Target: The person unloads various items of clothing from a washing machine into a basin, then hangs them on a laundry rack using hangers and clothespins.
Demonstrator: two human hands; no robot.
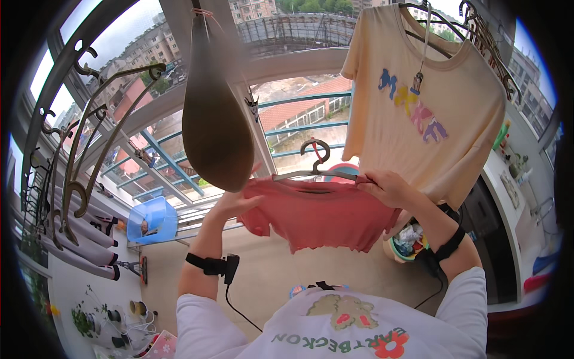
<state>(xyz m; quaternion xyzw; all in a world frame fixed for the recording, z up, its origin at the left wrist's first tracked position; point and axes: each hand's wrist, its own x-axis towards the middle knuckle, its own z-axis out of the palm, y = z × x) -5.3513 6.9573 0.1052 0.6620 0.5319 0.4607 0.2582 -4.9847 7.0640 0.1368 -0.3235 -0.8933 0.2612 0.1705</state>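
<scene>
A coral-pink short top (323, 211) with a ruffled hem hangs on a grey clothes hanger (316, 174) in front of me. My right hand (385, 186) grips the top's shoulder at the hanger's right end. At the opposite shoulder, my left hand (237, 204) has its thumb in front of the fabric; some of its fingers are hidden behind a dark teardrop-shaped object (217, 121) hanging close to the camera. The hanger's dark hook (315, 152) points up, with a thin red tie on it. Just right of the top hangs a cream T-shirt (430, 116) with colourful lettering.
Several hangers (96, 116) dangle at the left, above grey trousers (85, 242). By the window, a blue basin (152, 220) rests on a stand. A laundry-filled tub (406, 258) stands low right, near a white counter (504, 206). Potted plants (85, 318) are lower left.
</scene>
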